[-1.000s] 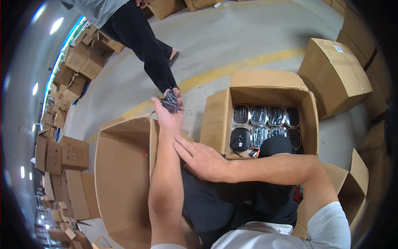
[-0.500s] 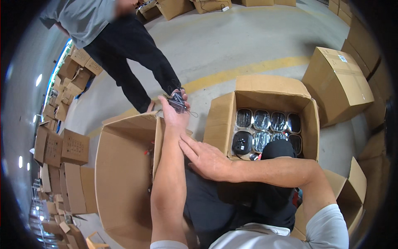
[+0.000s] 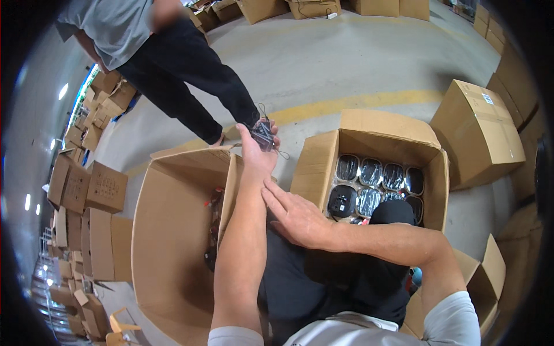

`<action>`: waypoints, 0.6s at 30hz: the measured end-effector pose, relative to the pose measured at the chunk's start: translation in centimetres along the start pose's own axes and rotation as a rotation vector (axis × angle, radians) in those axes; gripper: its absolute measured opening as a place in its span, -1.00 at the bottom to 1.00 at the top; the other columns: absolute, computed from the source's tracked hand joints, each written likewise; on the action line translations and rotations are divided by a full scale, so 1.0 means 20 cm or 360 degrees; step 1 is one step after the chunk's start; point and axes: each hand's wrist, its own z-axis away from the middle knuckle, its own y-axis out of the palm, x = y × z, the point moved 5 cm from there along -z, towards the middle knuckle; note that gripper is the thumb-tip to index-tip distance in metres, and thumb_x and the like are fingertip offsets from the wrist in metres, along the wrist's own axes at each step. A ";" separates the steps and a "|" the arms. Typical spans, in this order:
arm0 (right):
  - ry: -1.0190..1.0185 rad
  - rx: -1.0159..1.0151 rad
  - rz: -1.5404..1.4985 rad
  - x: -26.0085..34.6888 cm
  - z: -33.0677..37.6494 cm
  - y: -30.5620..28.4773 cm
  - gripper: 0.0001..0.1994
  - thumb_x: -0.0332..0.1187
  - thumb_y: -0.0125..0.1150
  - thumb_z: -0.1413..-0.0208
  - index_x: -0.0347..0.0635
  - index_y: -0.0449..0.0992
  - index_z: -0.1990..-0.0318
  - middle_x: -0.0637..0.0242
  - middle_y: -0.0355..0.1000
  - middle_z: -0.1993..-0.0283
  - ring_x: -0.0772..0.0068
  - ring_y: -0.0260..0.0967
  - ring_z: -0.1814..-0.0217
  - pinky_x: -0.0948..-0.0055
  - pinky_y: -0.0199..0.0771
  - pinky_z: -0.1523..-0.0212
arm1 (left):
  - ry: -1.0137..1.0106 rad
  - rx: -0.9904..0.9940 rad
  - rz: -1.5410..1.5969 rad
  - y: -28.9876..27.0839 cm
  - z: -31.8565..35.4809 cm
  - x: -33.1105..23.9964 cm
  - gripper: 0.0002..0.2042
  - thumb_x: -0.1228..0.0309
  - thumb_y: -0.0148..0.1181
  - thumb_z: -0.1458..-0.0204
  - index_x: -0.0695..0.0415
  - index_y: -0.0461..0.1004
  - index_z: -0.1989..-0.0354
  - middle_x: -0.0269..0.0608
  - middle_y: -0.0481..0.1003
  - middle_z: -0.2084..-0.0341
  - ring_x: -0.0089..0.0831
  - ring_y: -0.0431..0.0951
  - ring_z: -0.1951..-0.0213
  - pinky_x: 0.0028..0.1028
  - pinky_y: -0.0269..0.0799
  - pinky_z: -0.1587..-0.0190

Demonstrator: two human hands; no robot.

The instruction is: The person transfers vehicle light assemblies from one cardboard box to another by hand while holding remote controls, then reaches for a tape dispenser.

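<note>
My left hand [image 3: 255,151] is stretched forward, palm up, its fingers curled round small dark flat pieces with thin cord loops [image 3: 264,137]; their exact kind is hard to make out. With its fingers stretched out, my right hand [image 3: 301,222] lies against the left forearm near the wrist and holds nothing. Under my left arm stands an open carton [image 3: 173,242] with some dark and red items partly hidden inside. To the right, another open carton [image 3: 314,164] holds rows of rounded black-topped pieces in clear wrap [image 3: 370,172], with a plain black one [image 3: 342,200] among them.
A person in dark trousers [image 3: 179,69] stands ahead on the left. One closed carton [image 3: 482,132] sits at the right, and an open one [image 3: 490,277] by my right elbow. Cartons [image 3: 107,187] are piled along the left. A yellow line [image 3: 346,104] crosses the grey floor.
The whole view has shifted slightly, so the cartons and person appear a little displaced. My left hand still grips the corded pieces, and my right hand stays against the left forearm.
</note>
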 end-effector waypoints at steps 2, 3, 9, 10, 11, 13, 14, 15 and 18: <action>0.0025 0.0015 -0.0009 0.00 0.01 -0.01 -0.10 -0.48 0.45 -0.14 -0.48 0.14 -0.62 -0.33 0.07 -0.72 -0.30 0.46 -0.39 -0.08 0.51 -0.42 | -0.0020 -0.0035 -0.0033 0.01 0.00 0.03 -0.27 -0.43 -0.23 -0.50 0.02 0.56 -0.09 -0.17 0.71 -0.01 -0.36 0.72 0.18 -0.47 0.58 0.27; 0.0054 0.0018 -0.0018 0.00 0.01 -0.01 -0.09 -0.48 0.46 -0.13 -0.47 0.14 -0.62 -0.32 0.07 -0.72 -0.29 0.45 -0.42 -0.07 0.51 -0.43 | -0.0026 -0.0039 -0.0017 0.00 -0.01 0.02 -0.27 -0.43 -0.23 -0.50 0.02 0.56 -0.09 -0.17 0.71 -0.01 -0.36 0.72 0.18 -0.47 0.58 0.27; 0.0046 -0.0033 0.0079 -0.02 0.00 0.08 -0.29 -0.48 0.15 -0.33 -0.47 0.16 -0.61 -0.31 0.07 -0.74 -0.26 0.51 -0.40 -0.05 0.53 -0.43 | 0.0026 0.0063 -0.0066 -0.05 -0.06 -0.02 -0.20 -0.39 -0.29 -0.53 0.18 0.58 -0.10 -0.08 0.69 0.03 -0.30 0.68 0.18 -0.42 0.61 0.29; 0.0070 -0.0022 0.0086 -0.05 0.01 0.09 -0.27 -0.47 0.19 -0.32 -0.45 0.15 -0.62 -0.30 0.07 -0.73 -0.29 0.51 -0.39 -0.06 0.55 -0.41 | -0.0032 0.0127 -0.0023 -0.03 -0.06 -0.01 -0.21 -0.37 -0.31 -0.55 0.18 0.58 -0.13 -0.09 0.70 0.05 -0.32 0.68 0.17 -0.42 0.61 0.28; 0.0067 -0.0018 0.0070 -0.05 -0.01 0.12 -0.25 -0.47 0.23 -0.30 -0.43 0.15 -0.62 -0.29 0.08 -0.73 -0.31 0.52 -0.37 -0.07 0.57 -0.40 | -0.0021 0.0134 -0.0033 -0.07 -0.07 -0.04 -0.20 -0.38 -0.31 -0.54 0.18 0.56 -0.15 -0.10 0.70 0.03 -0.34 0.67 0.17 -0.43 0.62 0.27; 0.0044 -0.0083 0.0099 -0.07 0.00 0.14 -0.31 -0.52 0.10 -0.36 -0.42 0.14 -0.63 -0.28 0.09 -0.74 -0.30 0.57 -0.28 -0.07 0.59 -0.36 | -0.0003 0.0043 -0.0091 -0.08 -0.09 -0.05 -0.24 -0.36 -0.19 -0.53 0.18 0.57 -0.16 -0.12 0.70 0.00 -0.36 0.67 0.15 -0.46 0.59 0.26; 0.0033 -0.0143 0.0112 -0.07 0.02 0.13 -0.31 -0.53 0.07 -0.36 -0.40 0.13 -0.64 -0.27 0.08 -0.74 -0.29 0.57 -0.26 -0.08 0.60 -0.34 | -0.0011 -0.0012 -0.0082 -0.09 -0.10 -0.03 -0.26 -0.34 -0.11 -0.52 0.19 0.58 -0.20 -0.12 0.71 0.01 -0.36 0.68 0.15 -0.49 0.56 0.26; 0.0030 -0.0170 0.0148 -0.04 0.04 0.12 -0.31 -0.50 0.07 -0.36 -0.41 0.14 -0.64 -0.26 0.07 -0.75 -0.24 0.59 -0.20 -0.06 0.62 -0.31 | -0.0080 -0.0001 -0.0092 -0.15 -0.10 -0.05 -0.28 -0.37 -0.07 -0.48 0.13 0.60 -0.17 -0.19 0.71 -0.05 -0.38 0.66 0.12 -0.45 0.56 0.24; 0.0138 -0.0089 0.0188 -0.07 0.07 0.07 -0.32 -0.47 0.08 -0.34 -0.48 0.18 -0.60 -0.30 0.06 -0.75 -0.19 0.61 -0.14 0.00 0.64 -0.27 | -0.0063 -0.0037 -0.0173 -0.12 -0.10 0.04 -0.37 -0.30 0.09 -0.47 0.10 0.60 -0.18 -0.24 0.72 -0.02 -0.45 0.68 0.13 -0.48 0.57 0.22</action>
